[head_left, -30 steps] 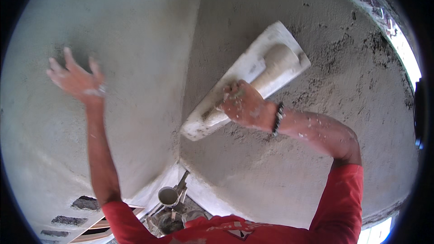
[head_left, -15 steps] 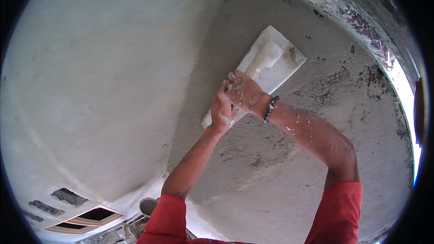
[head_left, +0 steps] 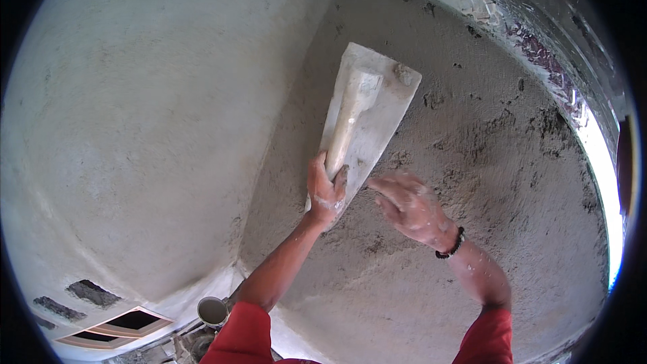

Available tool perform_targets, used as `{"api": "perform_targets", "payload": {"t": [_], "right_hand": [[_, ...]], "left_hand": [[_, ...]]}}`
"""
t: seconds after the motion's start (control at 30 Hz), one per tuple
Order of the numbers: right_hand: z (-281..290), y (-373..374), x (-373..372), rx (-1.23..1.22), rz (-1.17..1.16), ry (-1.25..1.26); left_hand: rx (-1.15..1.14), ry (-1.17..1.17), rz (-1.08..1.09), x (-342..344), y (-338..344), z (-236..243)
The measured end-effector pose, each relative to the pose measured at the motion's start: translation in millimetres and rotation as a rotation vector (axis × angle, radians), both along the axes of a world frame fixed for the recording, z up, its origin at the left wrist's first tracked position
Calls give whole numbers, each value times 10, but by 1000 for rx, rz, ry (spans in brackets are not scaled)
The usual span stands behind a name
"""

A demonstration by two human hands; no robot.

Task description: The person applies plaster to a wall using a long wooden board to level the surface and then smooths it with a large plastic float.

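My left hand (head_left: 326, 187) is wrapped round the lower part of the handle of a plastering float (head_left: 384, 114). The float is a long, pale board, smeared with plaster, and its far end tilts up and slightly right. It lies against rough grey wet plaster (head_left: 465, 243) on the wall. My right hand (head_left: 412, 207) is off the float, just right of its lower edge. Its fingers reach leftward, loosely stretched and a little blurred, with nothing seen in them. Plaster specks cover both hands, and a dark bead bracelet (head_left: 451, 243) circles the right wrist.
A smoother, paler wall (head_left: 155, 128) meets the wet plaster at a corner on the left. At lower left are a wooden frame (head_left: 131, 323) with dark openings, rough slots (head_left: 93, 292), a bucket (head_left: 213, 311) and rubble. A ledge (head_left: 539, 61) curves along the upper right.
My right hand has let go of the float and moved down and right. My left hand keeps hold; the float has shifted left and turned more upright.
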State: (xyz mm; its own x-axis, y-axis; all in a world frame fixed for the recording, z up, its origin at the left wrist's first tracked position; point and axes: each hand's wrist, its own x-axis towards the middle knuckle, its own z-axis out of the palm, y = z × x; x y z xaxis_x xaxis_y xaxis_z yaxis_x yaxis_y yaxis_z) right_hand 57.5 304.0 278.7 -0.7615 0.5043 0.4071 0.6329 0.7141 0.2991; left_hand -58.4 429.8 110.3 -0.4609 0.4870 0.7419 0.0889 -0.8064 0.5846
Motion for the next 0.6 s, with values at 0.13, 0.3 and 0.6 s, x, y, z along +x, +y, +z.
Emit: {"api": "perform_targets", "payload": {"t": [0.13, 0.3, 0.6], "right_hand": [[292, 103, 151, 447, -24, 181], [842, 141, -302, 505, -25, -59], [609, 280, -415, 480, -9, -605]], "left_hand": [[11, -2, 76, -112, -221, -182], [51, 73, 46, -322, -613, -429], [-51, 143, 8, -673, -1104, -940]]}}
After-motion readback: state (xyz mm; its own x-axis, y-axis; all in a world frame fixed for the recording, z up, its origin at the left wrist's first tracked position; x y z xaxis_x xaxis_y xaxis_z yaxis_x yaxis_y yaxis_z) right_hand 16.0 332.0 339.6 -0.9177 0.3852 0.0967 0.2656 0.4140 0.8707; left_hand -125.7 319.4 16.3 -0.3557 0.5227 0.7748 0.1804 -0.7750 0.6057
